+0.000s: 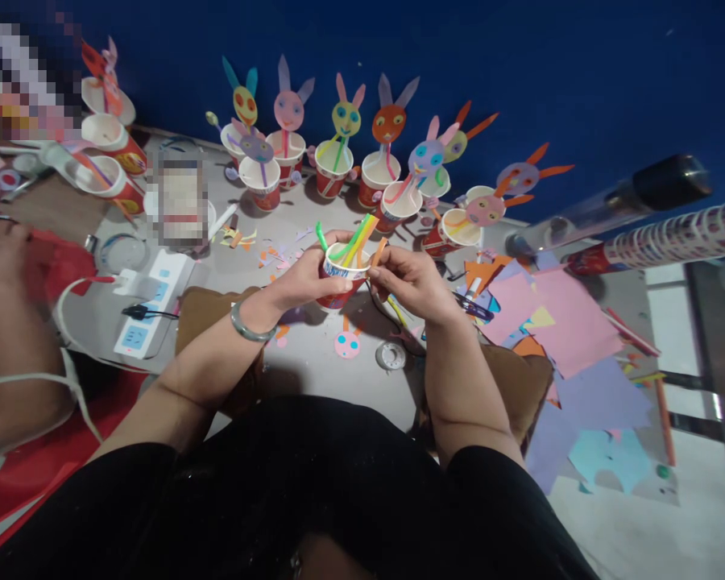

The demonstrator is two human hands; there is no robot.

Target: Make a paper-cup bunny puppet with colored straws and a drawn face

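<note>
My left hand (pixel 307 278) is wrapped round a red and white paper cup (pixel 337 300), holding it upright above the table. Green, yellow and orange drinking straws (pixel 358 243) stick up out of the cup, and a green straw end (pixel 321 235) pokes out at its left side. At the right of the rim, my right hand (pixel 406 278) pinches an orange straw (pixel 379 251) between thumb and fingers. On the table below the cup lies a pink paper rabbit face (pixel 346 344) with blue eyes. A roll of tape (pixel 391 355) rests to its right.
Several cups with paper rabbit heads (pixel 334 169) stand along the blue wall. Coloured paper sheets (pixel 571 322) and a stack of cups (pixel 680 234) are at right. A power strip (pixel 155 304) lies at left, near another person's arm (pixel 21 338). Paper scraps (pixel 283 251) litter the table.
</note>
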